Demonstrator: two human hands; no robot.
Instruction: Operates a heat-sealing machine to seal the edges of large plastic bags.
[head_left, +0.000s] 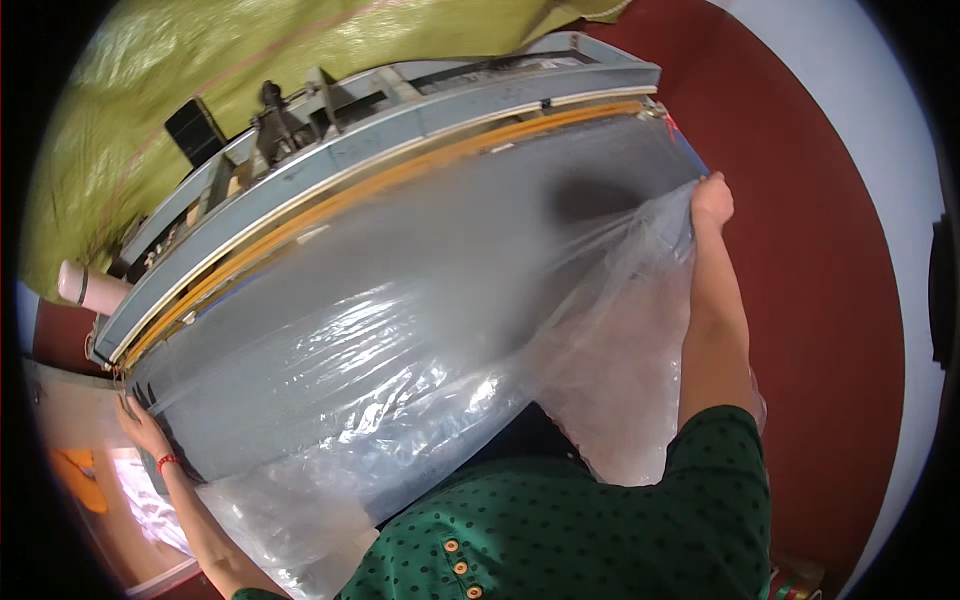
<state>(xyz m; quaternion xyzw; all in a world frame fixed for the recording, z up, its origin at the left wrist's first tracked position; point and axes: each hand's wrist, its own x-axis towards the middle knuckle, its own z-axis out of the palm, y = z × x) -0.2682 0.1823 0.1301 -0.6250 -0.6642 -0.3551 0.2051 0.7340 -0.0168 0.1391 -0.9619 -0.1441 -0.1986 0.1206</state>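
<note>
A clear plastic sheet [375,330] lies over a long grey tabletop [470,200], with shiny creases across its middle. At the far right corner, my right hand [711,200] is closed on the sheet's edge, and folds fan out from the grip. The sheet's loose part hangs down below that arm. At the left end of the tabletop my left hand [145,430], with a red bead bracelet at the wrist, has its fingers stretched out along the sheet's edge. Finger-shaped shadows fall beside it. The near edge of the sheet drapes against my green dotted shirt [560,520].
Along the far side runs a grey metal frame [400,125] with orange strips [400,180] and metal fittings. A dark phone [195,132] and a pink bottle [92,288] are by it. Yellow-green sheeting [250,50] lies beyond. The floor [810,300] is dark red.
</note>
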